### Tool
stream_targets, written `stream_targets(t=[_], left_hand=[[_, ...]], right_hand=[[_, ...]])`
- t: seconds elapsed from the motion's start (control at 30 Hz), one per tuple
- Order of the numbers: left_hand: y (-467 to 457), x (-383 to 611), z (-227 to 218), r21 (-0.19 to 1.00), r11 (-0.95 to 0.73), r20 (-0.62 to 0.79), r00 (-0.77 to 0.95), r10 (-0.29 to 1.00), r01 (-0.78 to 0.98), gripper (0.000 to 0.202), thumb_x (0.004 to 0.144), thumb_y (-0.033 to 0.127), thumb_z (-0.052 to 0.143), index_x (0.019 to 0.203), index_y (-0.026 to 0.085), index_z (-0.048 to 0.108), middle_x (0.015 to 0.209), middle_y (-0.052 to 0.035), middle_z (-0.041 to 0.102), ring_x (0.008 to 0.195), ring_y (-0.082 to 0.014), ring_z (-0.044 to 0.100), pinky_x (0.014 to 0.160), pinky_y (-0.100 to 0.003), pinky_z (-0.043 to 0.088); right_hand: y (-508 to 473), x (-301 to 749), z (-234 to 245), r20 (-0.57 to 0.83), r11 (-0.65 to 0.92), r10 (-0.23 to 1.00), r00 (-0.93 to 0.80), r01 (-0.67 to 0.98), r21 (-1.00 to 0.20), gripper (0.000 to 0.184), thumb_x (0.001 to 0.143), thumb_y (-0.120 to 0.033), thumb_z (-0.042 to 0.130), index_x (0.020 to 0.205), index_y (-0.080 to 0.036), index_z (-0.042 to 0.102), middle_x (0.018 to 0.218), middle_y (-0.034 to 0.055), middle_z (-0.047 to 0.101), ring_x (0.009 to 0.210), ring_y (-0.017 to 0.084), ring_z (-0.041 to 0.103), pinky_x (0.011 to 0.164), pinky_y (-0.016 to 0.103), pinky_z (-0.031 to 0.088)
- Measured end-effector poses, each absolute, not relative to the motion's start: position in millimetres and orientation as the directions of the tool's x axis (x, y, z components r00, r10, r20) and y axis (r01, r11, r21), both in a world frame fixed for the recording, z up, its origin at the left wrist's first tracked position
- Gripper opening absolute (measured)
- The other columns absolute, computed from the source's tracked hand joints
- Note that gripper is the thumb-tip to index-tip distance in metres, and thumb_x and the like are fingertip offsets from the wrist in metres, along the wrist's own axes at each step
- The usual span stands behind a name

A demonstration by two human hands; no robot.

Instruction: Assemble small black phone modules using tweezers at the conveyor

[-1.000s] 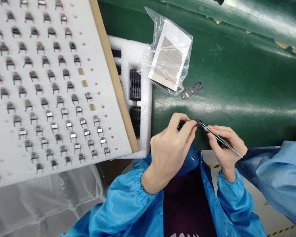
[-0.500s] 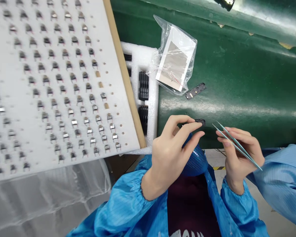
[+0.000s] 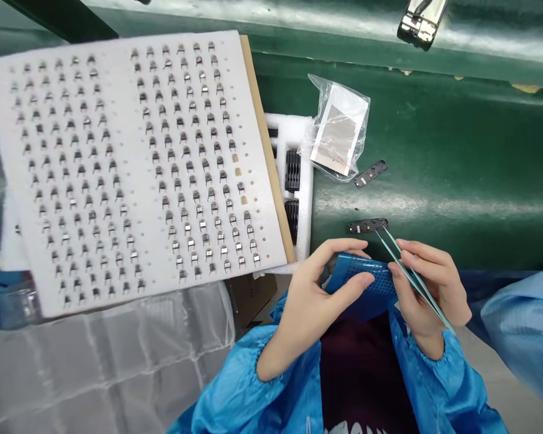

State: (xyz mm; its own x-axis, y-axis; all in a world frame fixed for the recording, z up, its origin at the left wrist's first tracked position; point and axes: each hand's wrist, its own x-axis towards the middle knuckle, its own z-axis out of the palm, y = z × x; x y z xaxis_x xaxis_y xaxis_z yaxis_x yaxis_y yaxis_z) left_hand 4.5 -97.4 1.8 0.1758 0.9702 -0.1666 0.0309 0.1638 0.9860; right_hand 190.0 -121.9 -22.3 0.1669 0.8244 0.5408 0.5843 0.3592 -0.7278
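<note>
Teal tweezers (image 3: 416, 280) are held in my right hand (image 3: 434, 286), fingers wrapped round them. Their tips, slightly apart, meet the right end of a small black plastic part (image 3: 366, 226) lying near the table's front edge. My left hand (image 3: 321, 292) is beside a shiny blue dotted sheet-like thing (image 3: 366, 271), thumb and fingers apart in a curve. Whether it touches that thing I cannot tell. Farther back lies a second black plastic part (image 3: 371, 174), set at a slant.
A white foam board (image 3: 131, 181) with rows of small metal-and-black pieces covers the left. Beneath its right edge shows a white foam tray (image 3: 304, 211) holding black parts. A clear plastic bag (image 3: 341, 129) lies behind. Another person's blue sleeve (image 3: 525, 325) is at right.
My left hand has come away from the near black part and lowered toward me. My right hand has moved left, bringing the tweezer tips to that part. The view has shifted, showing more board.
</note>
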Motion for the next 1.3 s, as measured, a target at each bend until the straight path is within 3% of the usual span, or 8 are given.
stream_targets(t=[0.17, 0.27, 0.37, 0.57, 0.73, 1.1, 1.2, 1.3], left_hand=[[-97.8, 0.6, 9.0, 0.921, 0.38, -0.355, 0.222, 0.908, -0.082, 0.021, 0.1, 0.025, 0.083, 0.121, 0.024, 0.082, 0.106, -0.002, 0.087, 0.096, -0.0168, 0.082, 0.085, -0.02, 0.065], [-99.3, 1.7, 7.4, 0.887, 0.436, -0.4, 0.22, 0.89, -0.15, 0.009, 0.099, 0.025, 0.085, 0.107, 0.023, 0.084, 0.099, -0.0013, 0.088, 0.09, -0.0159, 0.083, 0.081, -0.019, 0.065], [-100.6, 2.5, 6.3, 0.927, 0.35, -0.327, 0.16, 0.931, -0.138, 0.005, 0.097, 0.019, 0.084, 0.099, 0.024, 0.086, 0.097, 0.0002, 0.088, 0.091, -0.0144, 0.083, 0.082, -0.018, 0.064], [-102.6, 3.1, 8.9, 0.973, 0.228, -0.223, 0.099, 0.97, -0.041, 0.01, 0.096, 0.014, 0.083, 0.09, 0.023, 0.084, 0.092, 0.001, 0.084, 0.083, -0.0134, 0.077, 0.074, -0.02, 0.06], [-103.2, 2.1, 8.7, 0.98, 0.197, -0.195, 0.113, 0.974, -0.008, 0.01, 0.096, 0.015, 0.082, 0.091, 0.023, 0.083, 0.092, 0.0011, 0.083, 0.083, -0.0132, 0.077, 0.075, -0.02, 0.059], [-103.4, 1.8, 9.9, 0.981, 0.192, -0.193, 0.133, 0.972, 0.02, 0.009, 0.097, 0.016, 0.081, 0.091, 0.023, 0.081, 0.09, 0.0011, 0.082, 0.082, -0.0133, 0.076, 0.075, -0.02, 0.059], [-103.1, -0.6, 9.8, 0.977, 0.207, -0.211, 0.144, 0.967, 0.043, 0.01, 0.097, 0.017, 0.079, 0.089, 0.022, 0.078, 0.089, 0.0012, 0.081, 0.081, -0.0136, 0.075, 0.074, -0.02, 0.059], [-100.8, -2.7, 8.6, 0.97, 0.225, -0.238, 0.162, 0.958, 0.095, 0.006, 0.098, 0.019, 0.076, 0.093, 0.022, 0.078, 0.09, 0.0006, 0.081, 0.08, -0.0147, 0.075, 0.073, -0.022, 0.059]], right_hand=[[-126.4, 202.6, -23.9, 0.587, 0.436, 0.806, 0.075, 0.595, -0.675, 0.049, 0.088, -0.005, 0.091, 0.13, -0.025, 0.079, 0.123, 0.0078, 0.086, 0.102, 0.026, 0.086, 0.076, 0.037, 0.077], [-128.8, 208.0, -20.3, 0.555, 0.422, 0.83, 0.05, 0.593, -0.685, 0.054, 0.086, -0.004, 0.092, 0.132, -0.027, 0.077, 0.125, 0.0063, 0.085, 0.099, 0.025, 0.087, 0.075, 0.038, 0.077], [-128.9, 211.4, -9.9, 0.515, 0.412, 0.856, 0.032, 0.559, -0.72, 0.054, 0.087, -0.003, 0.09, 0.132, -0.029, 0.077, 0.121, 0.0049, 0.085, 0.101, 0.026, 0.087, 0.078, 0.04, 0.077], [-124.0, 209.8, 9.8, 0.517, 0.476, 0.856, 0.004, 0.384, -0.791, 0.041, 0.089, -0.005, 0.084, 0.126, -0.023, 0.081, 0.097, 0.0052, 0.087, 0.083, 0.026, 0.087, 0.063, 0.038, 0.072], [-122.4, 213.2, 7.5, 0.429, 0.428, 0.901, -0.064, 0.294, -0.855, 0.05, 0.085, 0.0, 0.084, 0.128, -0.024, 0.082, 0.101, 0.0066, 0.089, 0.085, 0.028, 0.087, 0.064, 0.04, 0.07], [-122.7, 216.5, 5.5, 0.422, 0.432, 0.902, -0.096, 0.27, -0.861, 0.05, 0.086, -0.001, 0.084, 0.131, -0.024, 0.081, 0.103, 0.0065, 0.089, 0.086, 0.027, 0.086, 0.066, 0.039, 0.07], [-121.9, 216.0, 5.4, 0.416, 0.379, 0.908, 0.053, 0.322, -0.868, 0.032, 0.093, -0.01, 0.081, 0.122, -0.026, 0.084, 0.112, 0.0065, 0.087, 0.099, 0.028, 0.086, 0.077, 0.042, 0.073], [-114.5, 219.3, 5.5, 0.4, 0.285, 0.897, 0.187, 0.445, -0.849, 0.026, 0.107, -0.019, 0.065, 0.124, -0.026, 0.082, 0.136, 0.0076, 0.082, 0.126, 0.032, 0.08, 0.102, 0.052, 0.069]])
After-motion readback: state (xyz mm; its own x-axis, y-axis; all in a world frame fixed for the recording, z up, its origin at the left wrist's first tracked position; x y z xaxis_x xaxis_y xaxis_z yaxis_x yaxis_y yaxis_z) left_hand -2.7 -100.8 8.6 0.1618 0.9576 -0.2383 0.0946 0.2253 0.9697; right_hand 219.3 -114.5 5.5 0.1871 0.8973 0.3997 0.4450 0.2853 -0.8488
